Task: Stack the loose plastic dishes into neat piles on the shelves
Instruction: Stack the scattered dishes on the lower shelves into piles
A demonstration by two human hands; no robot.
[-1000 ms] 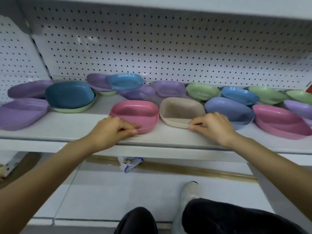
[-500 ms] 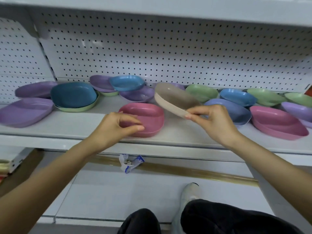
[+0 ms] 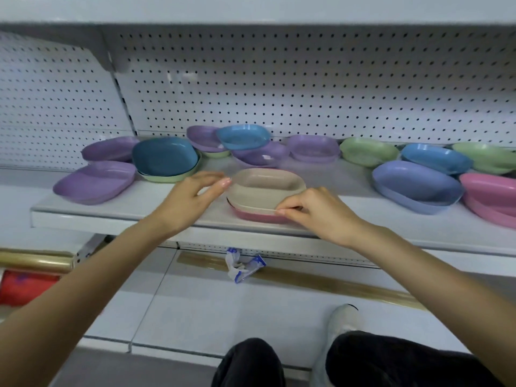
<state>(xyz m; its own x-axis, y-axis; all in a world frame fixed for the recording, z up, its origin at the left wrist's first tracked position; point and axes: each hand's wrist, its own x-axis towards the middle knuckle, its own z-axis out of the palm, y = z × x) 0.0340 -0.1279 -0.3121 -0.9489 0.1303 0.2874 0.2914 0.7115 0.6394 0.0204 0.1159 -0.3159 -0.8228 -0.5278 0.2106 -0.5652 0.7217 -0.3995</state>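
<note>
Pinching beige dish (image 3: 265, 182) on pink dish (image 3: 257, 218), right hand (image 3: 321, 213), left hand (image 3: 190, 202) fingers (image 3: 220, 182) spread, periwinkle dish (image 3: 413, 185) nearby

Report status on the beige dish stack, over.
Right-hand grip pinches front rim of beige plastic dish. Left-hand grip holds nothing, fingers straight beside it. That dish sits on pink plastic dish. Nothing atop.

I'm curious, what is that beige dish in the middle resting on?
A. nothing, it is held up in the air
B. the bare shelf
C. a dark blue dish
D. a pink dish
D: the beige dish sits nested on the pink dish, whose pink edge shows just beneath it, while the right hand pinches the beige rim.
</note>
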